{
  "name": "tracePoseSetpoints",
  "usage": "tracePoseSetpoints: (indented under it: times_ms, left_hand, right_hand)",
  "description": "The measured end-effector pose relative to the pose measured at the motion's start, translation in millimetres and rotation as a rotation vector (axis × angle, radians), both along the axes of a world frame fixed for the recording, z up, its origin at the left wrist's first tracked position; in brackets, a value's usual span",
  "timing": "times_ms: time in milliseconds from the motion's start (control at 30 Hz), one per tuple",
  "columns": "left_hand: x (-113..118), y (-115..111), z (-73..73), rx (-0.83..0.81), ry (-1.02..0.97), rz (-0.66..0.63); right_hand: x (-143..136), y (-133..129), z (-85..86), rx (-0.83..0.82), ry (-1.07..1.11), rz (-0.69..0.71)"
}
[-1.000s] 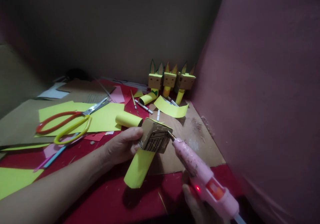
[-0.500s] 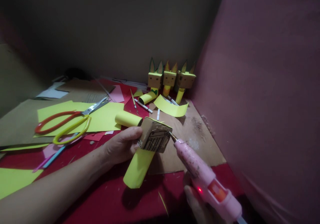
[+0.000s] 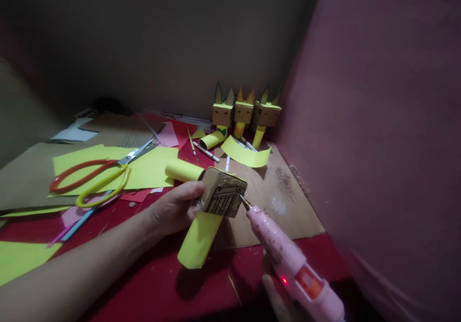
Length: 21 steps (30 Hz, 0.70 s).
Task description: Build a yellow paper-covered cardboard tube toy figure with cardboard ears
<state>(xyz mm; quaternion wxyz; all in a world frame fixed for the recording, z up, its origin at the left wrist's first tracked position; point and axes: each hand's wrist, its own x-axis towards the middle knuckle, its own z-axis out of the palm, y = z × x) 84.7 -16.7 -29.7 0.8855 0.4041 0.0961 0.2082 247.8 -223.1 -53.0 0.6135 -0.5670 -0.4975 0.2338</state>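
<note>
My left hand (image 3: 180, 206) is closed on the left side of a cardboard box figure (image 3: 224, 192), thumb in front. Black printed lines mark the box, and a yellow paper tube (image 3: 200, 240) hangs tilted below it. My right hand (image 3: 277, 291), partly hidden, grips a pink glue gun (image 3: 284, 245) with its red light on. The metal nozzle meets the right part of the box's face, or hovers very close to it; I cannot tell which. Just behind my left thumb lies another yellow paper tube (image 3: 184, 170).
Scissors (image 3: 104, 173) with red and yellow handles lie on yellow paper (image 3: 158, 168) at the left. Three box figures with pointed ears (image 3: 244, 113) stand at the back. A curved yellow strip (image 3: 247, 155) and pens rest near a cardboard sheet (image 3: 284, 211). A pink wall (image 3: 378, 120) rises at the right.
The glue gun has moved slightly left and down, its nozzle going from the box's upper right edge to lower on its right part. My left hand and the box have barely moved.
</note>
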Motion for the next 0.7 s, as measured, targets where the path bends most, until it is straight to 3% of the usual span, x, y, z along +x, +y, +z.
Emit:
tracePoseSetpoints:
  times_ms: [500, 700]
  left_hand:
    - [-1, 2, -3.6, 0.009, -0.041, -0.050]
    - [-3, 5, -6.9, 0.004, 0.017, -0.009]
  right_hand:
    - [-4, -12, -18.4, -0.065, -0.049, -0.098]
    - [-4, -13, -13.9, -0.055, -0.090, -0.084]
